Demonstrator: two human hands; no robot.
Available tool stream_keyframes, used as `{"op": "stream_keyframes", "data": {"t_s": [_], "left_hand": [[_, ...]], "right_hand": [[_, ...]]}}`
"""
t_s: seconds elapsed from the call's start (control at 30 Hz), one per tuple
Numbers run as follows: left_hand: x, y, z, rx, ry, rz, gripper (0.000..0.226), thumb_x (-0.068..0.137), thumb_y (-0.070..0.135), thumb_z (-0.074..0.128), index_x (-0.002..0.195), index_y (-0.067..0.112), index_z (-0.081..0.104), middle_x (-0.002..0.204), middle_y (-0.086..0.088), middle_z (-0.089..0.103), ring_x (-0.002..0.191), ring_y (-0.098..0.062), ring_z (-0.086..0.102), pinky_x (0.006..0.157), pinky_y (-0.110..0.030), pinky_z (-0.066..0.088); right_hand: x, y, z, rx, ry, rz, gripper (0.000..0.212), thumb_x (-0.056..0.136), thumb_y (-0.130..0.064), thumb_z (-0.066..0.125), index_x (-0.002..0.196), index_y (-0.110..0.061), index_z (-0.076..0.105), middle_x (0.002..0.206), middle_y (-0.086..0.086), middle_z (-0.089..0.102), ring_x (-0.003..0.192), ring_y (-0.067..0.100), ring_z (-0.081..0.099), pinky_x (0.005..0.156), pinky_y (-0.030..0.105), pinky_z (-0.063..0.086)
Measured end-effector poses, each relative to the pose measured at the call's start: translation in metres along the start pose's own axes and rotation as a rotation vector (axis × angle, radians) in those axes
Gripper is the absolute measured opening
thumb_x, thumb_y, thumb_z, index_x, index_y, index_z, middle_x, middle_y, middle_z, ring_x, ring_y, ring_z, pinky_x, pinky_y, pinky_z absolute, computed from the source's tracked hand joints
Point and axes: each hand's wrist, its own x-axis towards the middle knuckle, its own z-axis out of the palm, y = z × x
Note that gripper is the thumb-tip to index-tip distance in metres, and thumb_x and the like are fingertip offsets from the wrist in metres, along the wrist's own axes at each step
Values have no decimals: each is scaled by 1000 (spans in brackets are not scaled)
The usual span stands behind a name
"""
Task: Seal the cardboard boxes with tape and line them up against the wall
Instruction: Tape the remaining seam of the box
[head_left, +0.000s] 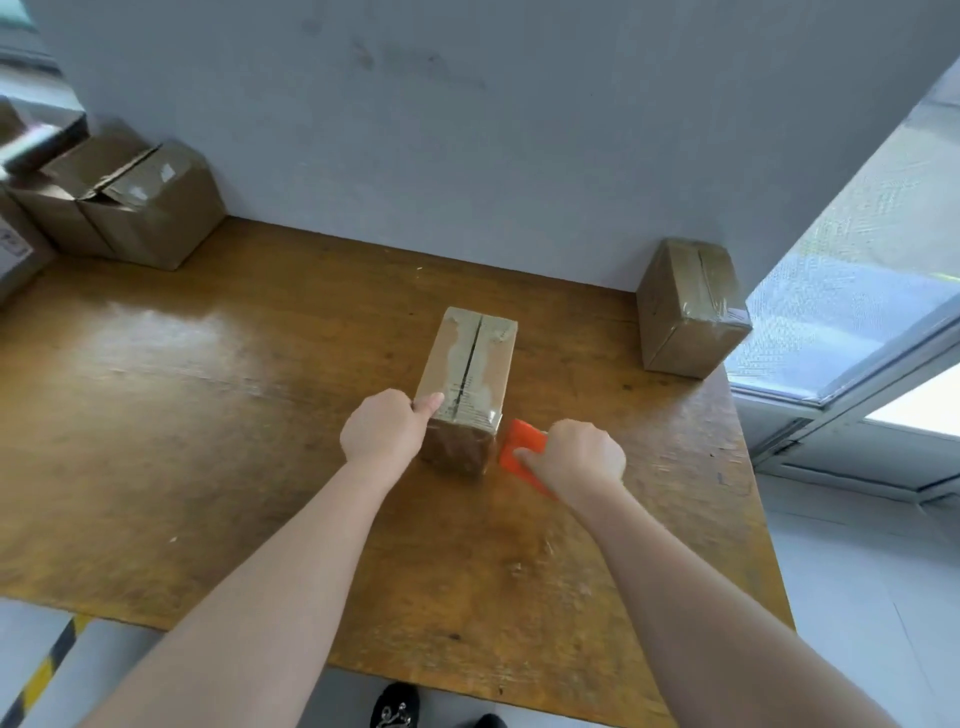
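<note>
Cardboard box sits in the middle of the surface, well short of the wall. Our left hand grips its near corner, thumb on top. Our right hand is curled round the orange tape dispenser beside the box's near end. We judge sealing in hand; tape seems to cover that end, though blur leaves it unsure. Next, the dispenser must run along the seam. A taped box stands against the wall at right, open boxes far left; neither blocks us.

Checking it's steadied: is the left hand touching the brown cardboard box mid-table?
Touching. Head view: the left hand grips the brown cardboard box at its near left corner, thumb on top.
</note>
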Motion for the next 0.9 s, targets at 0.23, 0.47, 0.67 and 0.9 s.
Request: {"op": "stream_keyframes", "data": {"t_s": [0.23,0.47,0.67,0.9], "left_hand": [[-1,2,3,31,3,26,68,92,69,25,83,14,64,68,2,60,57,-12,56,45,-24,39],[-5,-2,1,21,-91,160,58,86,73,45,109,25,67,87,8,63,71,-9,55,48,-23,37],[-6,-15,7,-20,0,237,41,92,51,57,116,19,68,86,5,61,72,-11,53,47,-22,33],[-4,-10,8,-9,30,294,35,93,44,59,116,21,70,102,1,71,90,-16,62,51,-20,32]], "right_hand": [[22,19,4,747,226,61,37,85,-47,70,97,-14,59,94,1,63,91,25,61,76,38,51],[7,-3,39,1011,263,157,33,85,-33,74,97,-13,51,84,-4,56,85,22,58,72,32,42],[10,-7,50,1233,111,76,61,69,-52,83,111,-25,46,107,-6,60,96,16,63,86,42,57],[18,-4,44,965,211,59,67,69,-43,87,115,-16,46,106,-3,56,95,20,58,77,34,50]]}}
